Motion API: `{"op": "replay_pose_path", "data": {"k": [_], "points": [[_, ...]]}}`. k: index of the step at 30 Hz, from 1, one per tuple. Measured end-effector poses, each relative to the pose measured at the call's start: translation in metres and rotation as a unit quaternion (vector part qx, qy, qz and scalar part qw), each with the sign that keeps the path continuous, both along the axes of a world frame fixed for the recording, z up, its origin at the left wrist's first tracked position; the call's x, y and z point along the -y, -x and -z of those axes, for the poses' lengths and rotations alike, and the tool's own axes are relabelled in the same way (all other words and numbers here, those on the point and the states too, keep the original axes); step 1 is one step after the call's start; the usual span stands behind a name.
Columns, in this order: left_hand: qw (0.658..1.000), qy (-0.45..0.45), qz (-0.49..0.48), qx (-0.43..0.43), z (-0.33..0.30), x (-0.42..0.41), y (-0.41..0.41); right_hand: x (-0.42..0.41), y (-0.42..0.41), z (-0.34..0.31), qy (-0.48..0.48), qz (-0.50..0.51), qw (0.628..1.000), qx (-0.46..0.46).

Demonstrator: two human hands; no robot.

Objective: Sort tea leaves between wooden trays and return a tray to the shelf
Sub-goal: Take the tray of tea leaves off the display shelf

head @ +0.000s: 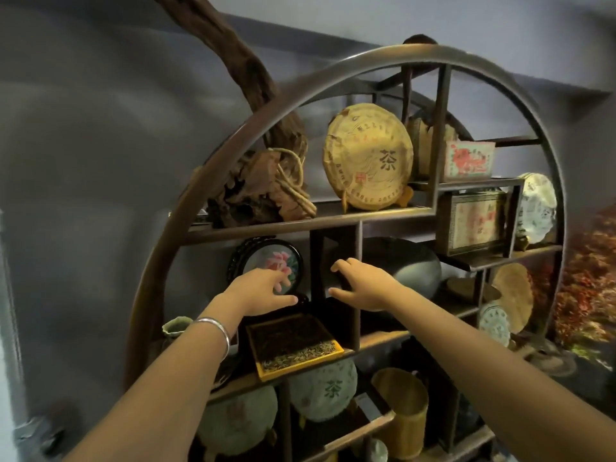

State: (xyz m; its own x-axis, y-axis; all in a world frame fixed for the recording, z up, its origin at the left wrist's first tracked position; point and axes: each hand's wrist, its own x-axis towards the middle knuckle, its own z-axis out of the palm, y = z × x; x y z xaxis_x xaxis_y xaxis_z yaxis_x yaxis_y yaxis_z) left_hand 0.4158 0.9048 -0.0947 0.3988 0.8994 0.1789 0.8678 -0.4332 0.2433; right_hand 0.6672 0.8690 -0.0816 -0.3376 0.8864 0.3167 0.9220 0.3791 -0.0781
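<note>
A square wooden tray (336, 341) with a yellow rim rests on a middle board of the round dark shelf (266, 225). It holds dark tea leaves, with paler leaves along its front edge. My left hand (263, 286), a silver bangle on its wrist, hovers just above the tray's back left corner with fingers spread. My right hand (361, 283) reaches into the narrow compartment above and behind the tray, fingers apart and empty. Neither hand touches the tray.
A round framed flower picture (266, 258) stands behind my left hand. A dark bowl-shaped pot (413, 268) sits right of my right hand. Wrapped tea cakes (366, 158), boxes, driftwood and a bamboo canister (405, 415) fill other compartments.
</note>
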Motion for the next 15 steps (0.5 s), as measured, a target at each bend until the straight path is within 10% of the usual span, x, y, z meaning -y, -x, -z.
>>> {"op": "replay_pose_path", "data": {"k": [15], "points": [[0.993,0.028,-0.070,0.091,0.075,-0.043,0.001,-0.102,-0.002,0.041,0.014,-0.050,0.993,-0.106]]}}
